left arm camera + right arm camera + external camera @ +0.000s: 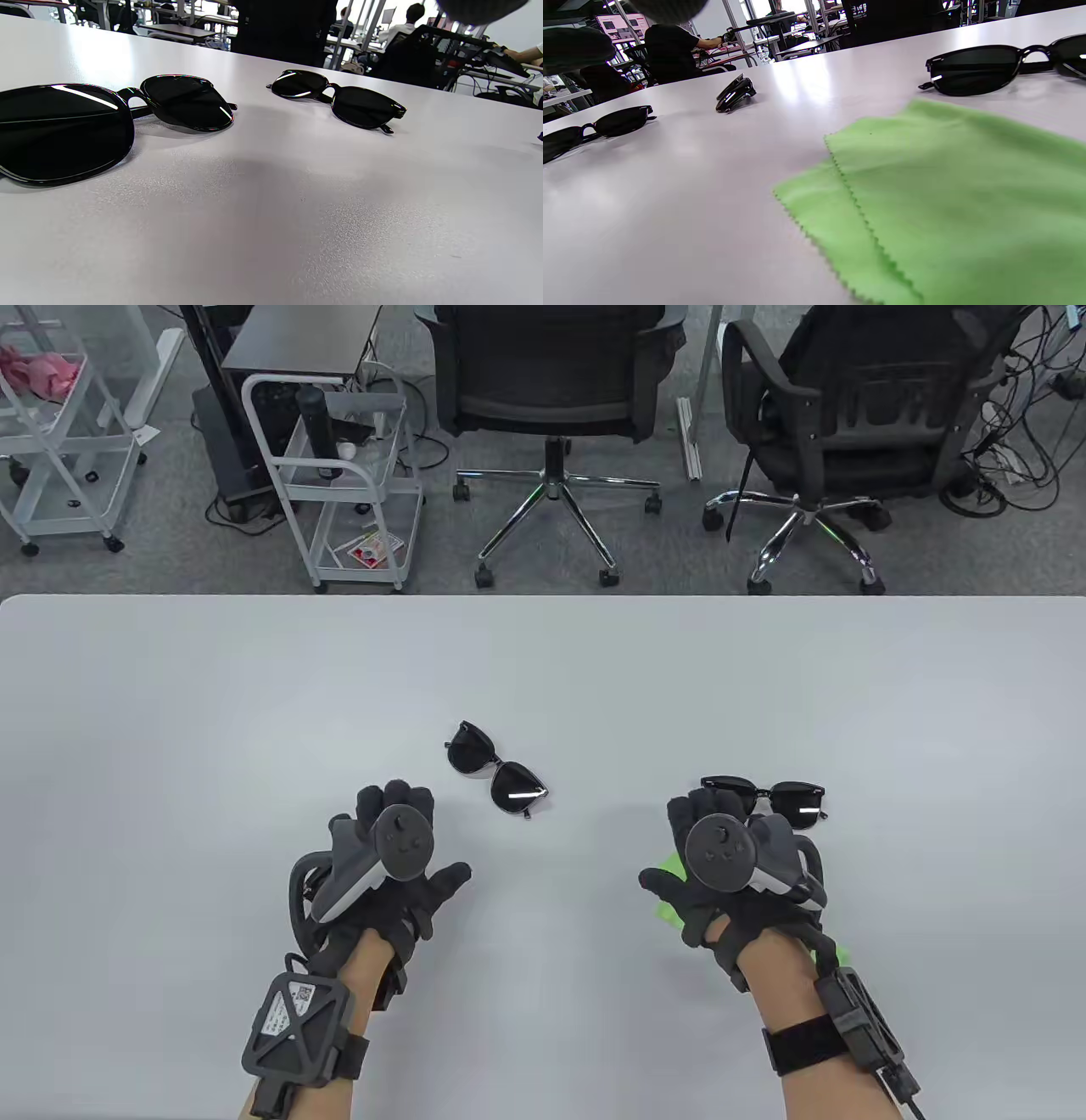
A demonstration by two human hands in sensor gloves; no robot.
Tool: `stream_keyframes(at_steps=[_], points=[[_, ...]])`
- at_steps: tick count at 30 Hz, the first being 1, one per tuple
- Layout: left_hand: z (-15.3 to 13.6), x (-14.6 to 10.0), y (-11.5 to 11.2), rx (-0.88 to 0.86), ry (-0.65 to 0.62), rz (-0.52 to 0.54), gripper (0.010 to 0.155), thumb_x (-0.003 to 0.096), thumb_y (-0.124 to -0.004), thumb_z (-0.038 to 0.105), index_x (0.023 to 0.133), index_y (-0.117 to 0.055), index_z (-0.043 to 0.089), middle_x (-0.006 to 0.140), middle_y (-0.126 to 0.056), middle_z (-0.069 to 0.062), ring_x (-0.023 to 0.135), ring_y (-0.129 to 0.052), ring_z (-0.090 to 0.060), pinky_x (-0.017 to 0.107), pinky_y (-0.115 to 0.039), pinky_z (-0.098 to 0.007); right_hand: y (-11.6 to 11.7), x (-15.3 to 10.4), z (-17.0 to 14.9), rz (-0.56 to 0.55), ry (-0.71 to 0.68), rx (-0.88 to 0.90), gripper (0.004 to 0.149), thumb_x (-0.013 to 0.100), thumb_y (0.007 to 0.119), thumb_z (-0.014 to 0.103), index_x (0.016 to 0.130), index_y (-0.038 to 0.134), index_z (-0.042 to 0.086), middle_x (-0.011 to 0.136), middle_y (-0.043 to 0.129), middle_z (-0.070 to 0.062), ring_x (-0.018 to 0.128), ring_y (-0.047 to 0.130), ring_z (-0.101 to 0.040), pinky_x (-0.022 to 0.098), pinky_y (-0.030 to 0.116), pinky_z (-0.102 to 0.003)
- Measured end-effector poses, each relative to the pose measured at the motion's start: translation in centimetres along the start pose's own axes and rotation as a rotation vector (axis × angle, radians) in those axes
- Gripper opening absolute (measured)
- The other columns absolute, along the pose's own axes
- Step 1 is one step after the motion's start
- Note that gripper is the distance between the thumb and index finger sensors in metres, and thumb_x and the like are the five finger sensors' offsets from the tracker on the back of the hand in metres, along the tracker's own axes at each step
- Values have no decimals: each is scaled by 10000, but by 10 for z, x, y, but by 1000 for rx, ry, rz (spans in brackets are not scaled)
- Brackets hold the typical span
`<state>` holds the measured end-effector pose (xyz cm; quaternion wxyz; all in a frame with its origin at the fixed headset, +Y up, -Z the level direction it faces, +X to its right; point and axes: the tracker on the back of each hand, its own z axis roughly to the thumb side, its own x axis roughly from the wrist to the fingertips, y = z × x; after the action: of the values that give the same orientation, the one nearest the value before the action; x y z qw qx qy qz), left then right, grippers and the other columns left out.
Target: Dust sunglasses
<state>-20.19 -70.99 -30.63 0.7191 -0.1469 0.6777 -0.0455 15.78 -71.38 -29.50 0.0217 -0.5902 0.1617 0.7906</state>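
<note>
Two sunglasses [496, 768] [776, 797] lie mid-desk, a green cloth [946, 203] under the right hand [721, 865]. Both hands hover empty, fingers loose; left hand [394, 857] beside one pair. Light, brittle, slick lenses: probably best held by the frame.

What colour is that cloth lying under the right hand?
The cloth is bright lime green with zigzag-cut edges, clearest in the right wrist view.

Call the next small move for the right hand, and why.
Probably lower the right hand onto the green cloth and pinch it up. The cloth lies flat on the table under that hand, neither hand holds anything, and both pairs of sunglasses lie untouched, so dusting needs the cloth first.
</note>
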Motion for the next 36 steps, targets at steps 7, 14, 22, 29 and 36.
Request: stream_keyframes(at_steps=[7,14,22,29,36], points=[[0,0,0,-2,-1,-2,968,306,-595,751,1075,-196,318,1170,-150,28,1104,-155,-298,764,-228,-577,-1,0,-1,-6,0,6,880,481,618,625,1069,306,48,1118,266,-263,976,262,-571,604,303,-737],[2,1,1,0,-12,3,967,308,-599,749,1076,-199,319,1171,-154,28,1106,-158,-298,765,-230,-576,-3,0,-4,-17,9,11,881,481,618,625,1069,307,48,1118,267,-262,976,262,-571,604,303,-737],[1,1,1,0,-2,-4,945,322,-615,731,1077,-208,334,1172,-159,33,1106,-163,-298,766,-232,-576,-5,0,-9,-21,11,26,877,482,621,622,1070,314,49,1118,275,-263,977,273,-572,604,306,-737],[25,19,22,52,-16,84,788,381,-759,558,1062,-375,458,1189,-283,113,1144,-262,-274,796,-275,-565,-7,-1,-9,-25,10,28,872,483,623,620,1070,319,51,1118,277,-264,977,274,-571,604,308,-736],[87,77,32,476,-76,174,727,351,-848,479,1001,-529,532,1163,-486,214,1164,-470,-175,829,-396,-527,-9,-2,-10,-30,7,43,871,484,625,619,1071,324,51,1117,282,-265,975,277,-573,603,308,-737]])
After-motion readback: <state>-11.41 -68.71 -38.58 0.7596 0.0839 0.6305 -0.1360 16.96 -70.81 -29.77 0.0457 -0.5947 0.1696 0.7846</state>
